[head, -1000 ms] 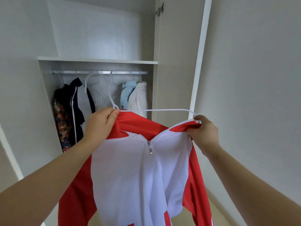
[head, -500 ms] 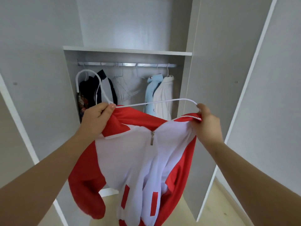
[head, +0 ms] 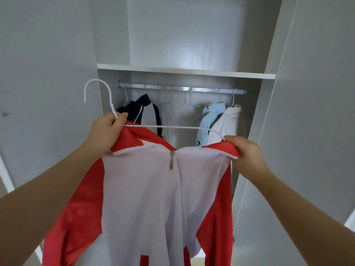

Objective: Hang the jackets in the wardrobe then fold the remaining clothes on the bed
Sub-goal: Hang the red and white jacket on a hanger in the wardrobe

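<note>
- The person stands in front of the open wardrobe, both arms stretched forward.
- The left hand is at the left side. Its grip is closed: the fingers curl around the neck of a white wire hanger, just under the hook, and also around the red shoulder of the jacket.
- The hook of the hanger points up and to the left, in front of the left wardrobe panel. It is below the rail and does not touch it.
- The red and white jacket hangs down between the two hands, in front of the wardrobe and not inside it. Its zipper pull is near the top, and the collar is open above it.
- On the rail behind, a dark jacket hangs at the left, then some empty hangers, then a light blue garment and a white garment, these two touching.
- The right hand is at the right. Its grip is clamped on the right end of the hanger together with the jacket's collar edge.
- A grey wardrobe door stands to the right of this hand.
</note>
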Action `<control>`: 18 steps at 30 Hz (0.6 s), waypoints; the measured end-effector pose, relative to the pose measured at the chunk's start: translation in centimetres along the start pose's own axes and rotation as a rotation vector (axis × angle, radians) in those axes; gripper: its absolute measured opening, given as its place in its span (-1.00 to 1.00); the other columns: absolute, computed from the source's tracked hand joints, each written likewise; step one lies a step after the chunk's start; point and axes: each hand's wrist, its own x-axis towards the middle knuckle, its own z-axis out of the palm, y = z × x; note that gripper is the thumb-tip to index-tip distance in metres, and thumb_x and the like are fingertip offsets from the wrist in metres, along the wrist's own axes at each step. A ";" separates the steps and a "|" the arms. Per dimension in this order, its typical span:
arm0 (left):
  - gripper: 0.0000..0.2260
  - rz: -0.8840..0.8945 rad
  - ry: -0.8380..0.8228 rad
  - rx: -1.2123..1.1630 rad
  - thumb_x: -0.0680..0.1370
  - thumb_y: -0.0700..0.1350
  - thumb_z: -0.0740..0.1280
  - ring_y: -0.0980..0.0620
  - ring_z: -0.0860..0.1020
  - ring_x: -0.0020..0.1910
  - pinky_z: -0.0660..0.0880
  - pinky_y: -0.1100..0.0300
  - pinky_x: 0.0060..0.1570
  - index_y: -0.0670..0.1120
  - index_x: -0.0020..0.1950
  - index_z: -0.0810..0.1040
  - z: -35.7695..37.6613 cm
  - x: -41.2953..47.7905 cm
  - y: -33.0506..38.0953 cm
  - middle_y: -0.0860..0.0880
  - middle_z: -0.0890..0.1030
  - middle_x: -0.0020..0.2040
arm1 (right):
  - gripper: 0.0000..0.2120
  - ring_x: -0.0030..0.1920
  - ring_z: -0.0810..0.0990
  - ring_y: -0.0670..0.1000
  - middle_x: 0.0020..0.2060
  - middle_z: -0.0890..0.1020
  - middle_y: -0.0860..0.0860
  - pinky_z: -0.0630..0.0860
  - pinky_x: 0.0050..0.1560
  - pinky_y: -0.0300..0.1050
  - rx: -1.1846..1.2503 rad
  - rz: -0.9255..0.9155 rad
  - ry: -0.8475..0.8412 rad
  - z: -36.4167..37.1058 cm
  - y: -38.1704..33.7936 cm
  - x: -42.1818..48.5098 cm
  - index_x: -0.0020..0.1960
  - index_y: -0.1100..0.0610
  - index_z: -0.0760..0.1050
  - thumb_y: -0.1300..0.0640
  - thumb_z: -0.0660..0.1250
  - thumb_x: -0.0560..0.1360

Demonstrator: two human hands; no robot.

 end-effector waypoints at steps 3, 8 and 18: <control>-0.70 -0.076 0.101 -0.031 0.62 -0.06 0.17 -0.07 0.42 -0.24 0.36 0.09 -0.16 -0.24 -0.18 0.48 2.3 2.8 -0.8 -0.20 0.48 -0.25 | -0.73 -0.05 0.53 -0.01 -0.09 0.57 -0.03 0.37 0.01 -0.50 0.233 0.070 0.036 1.2 1.6 3.9 0.07 0.24 0.60 0.46 0.34 0.42; -0.77 0.007 0.234 0.144 0.63 -0.12 0.14 -0.06 0.39 -0.16 0.20 0.20 -0.21 -0.24 -0.12 0.44 5.0 5.4 -1.5 -0.17 0.45 -0.20 | -0.81 -0.09 0.53 0.05 -0.13 0.55 0.00 0.41 -0.01 -0.45 0.195 -0.104 0.119 4.1 5.1 8.3 -0.02 0.30 0.60 0.41 0.32 0.40; -0.68 -0.235 0.118 0.029 0.61 -0.11 0.15 -0.03 0.32 -0.34 0.28 0.25 -0.37 -0.15 -0.34 0.33 10.6 13.0 -7.6 -0.09 0.36 -0.39 | -0.65 -0.23 0.60 -0.17 -0.33 0.64 -0.21 0.55 -0.13 -0.32 0.931 0.338 0.084 10.8 7.3 12.4 -0.11 0.06 0.50 0.50 0.17 0.48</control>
